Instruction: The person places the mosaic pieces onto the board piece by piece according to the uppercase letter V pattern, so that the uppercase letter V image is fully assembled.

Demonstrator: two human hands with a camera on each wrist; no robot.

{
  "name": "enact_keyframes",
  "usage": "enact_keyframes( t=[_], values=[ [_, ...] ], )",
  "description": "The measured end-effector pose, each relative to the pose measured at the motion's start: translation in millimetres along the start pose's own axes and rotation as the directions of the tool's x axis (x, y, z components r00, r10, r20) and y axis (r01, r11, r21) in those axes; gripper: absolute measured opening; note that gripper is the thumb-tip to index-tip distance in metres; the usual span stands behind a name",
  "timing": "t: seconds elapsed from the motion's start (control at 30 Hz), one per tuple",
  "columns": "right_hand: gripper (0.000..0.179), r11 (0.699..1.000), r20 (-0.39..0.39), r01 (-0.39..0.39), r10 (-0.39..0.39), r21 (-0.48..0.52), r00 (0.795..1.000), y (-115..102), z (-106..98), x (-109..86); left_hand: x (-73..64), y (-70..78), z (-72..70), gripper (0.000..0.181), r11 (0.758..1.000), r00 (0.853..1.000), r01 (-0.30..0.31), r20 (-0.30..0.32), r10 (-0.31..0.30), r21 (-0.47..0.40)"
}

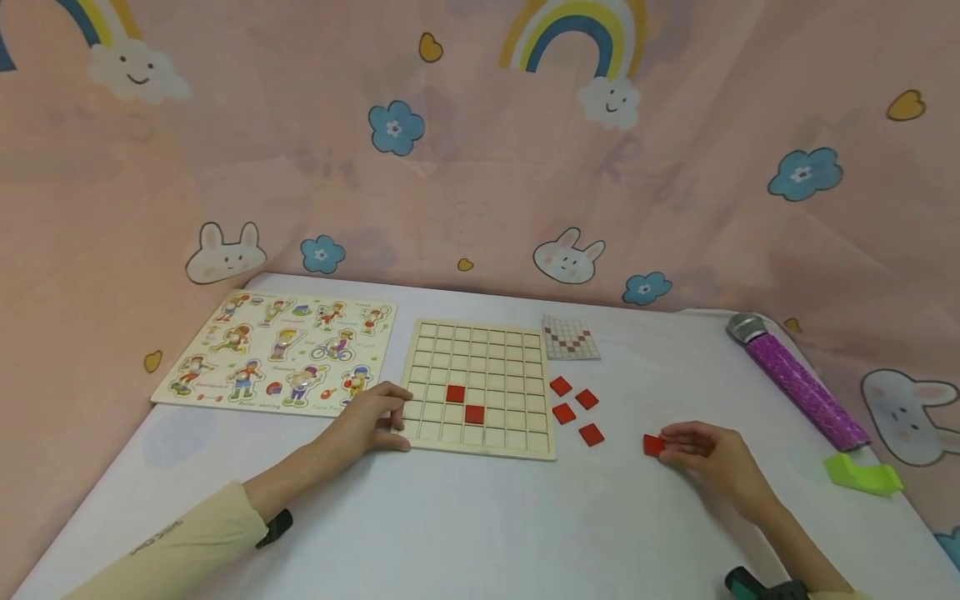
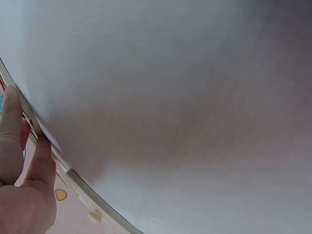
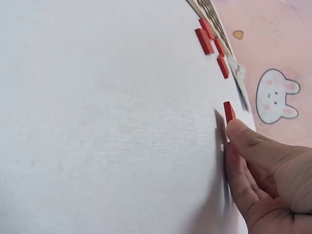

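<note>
A pale wooden grid board (image 1: 510, 362) lies flat on the table, with two red square tiles (image 1: 455, 393) sitting diagonally in its cells. My left hand (image 1: 372, 419) holds the board's lower left corner, fingers on its left edge and thumb near the bottom. In the left wrist view, the left hand (image 2: 29, 195) touches the board's edge (image 2: 30, 119). To the right, my right hand (image 1: 720, 462) pinches one red square tile (image 1: 653, 445) between thumb and fingers. The right wrist view shows that tile (image 3: 229, 111) standing out past the thumb of the right hand (image 3: 268, 180).
Several loose red tiles (image 1: 564, 413) lie right of the board, below a small pattern card (image 1: 572, 338). A picture puzzle board (image 1: 258, 333) lies at the left. A purple glittery microphone (image 1: 806, 387) and a lime-green piece (image 1: 862, 476) lie along the right edge.
</note>
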State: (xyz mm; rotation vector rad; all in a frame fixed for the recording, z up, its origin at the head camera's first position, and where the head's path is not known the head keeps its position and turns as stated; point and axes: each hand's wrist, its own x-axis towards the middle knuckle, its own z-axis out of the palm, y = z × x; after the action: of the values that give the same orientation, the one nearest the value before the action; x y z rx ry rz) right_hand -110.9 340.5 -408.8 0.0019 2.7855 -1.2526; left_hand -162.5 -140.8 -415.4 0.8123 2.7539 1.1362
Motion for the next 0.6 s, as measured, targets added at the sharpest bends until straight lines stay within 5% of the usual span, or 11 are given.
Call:
enact_keyframes(
  t=[0.27, 0.6],
  values=[
    [0.056, 0.994, 0.008, -0.105, 0.105, 0.002, 0.994, 3, -9, 9.7, -0.8, -0.5, 0.4, 0.035, 1.000, 1.000, -0.006, -0.003, 0.006, -0.004],
    [0.065, 0.983, 0.008, -0.119, 0.119, 0.140, 0.993, -7, -4, 28.1, -0.1, -1.0, 1.3, 0.035, 1.000, 1.000, 0.007, -0.002, -0.007, -0.019]
  ],
)
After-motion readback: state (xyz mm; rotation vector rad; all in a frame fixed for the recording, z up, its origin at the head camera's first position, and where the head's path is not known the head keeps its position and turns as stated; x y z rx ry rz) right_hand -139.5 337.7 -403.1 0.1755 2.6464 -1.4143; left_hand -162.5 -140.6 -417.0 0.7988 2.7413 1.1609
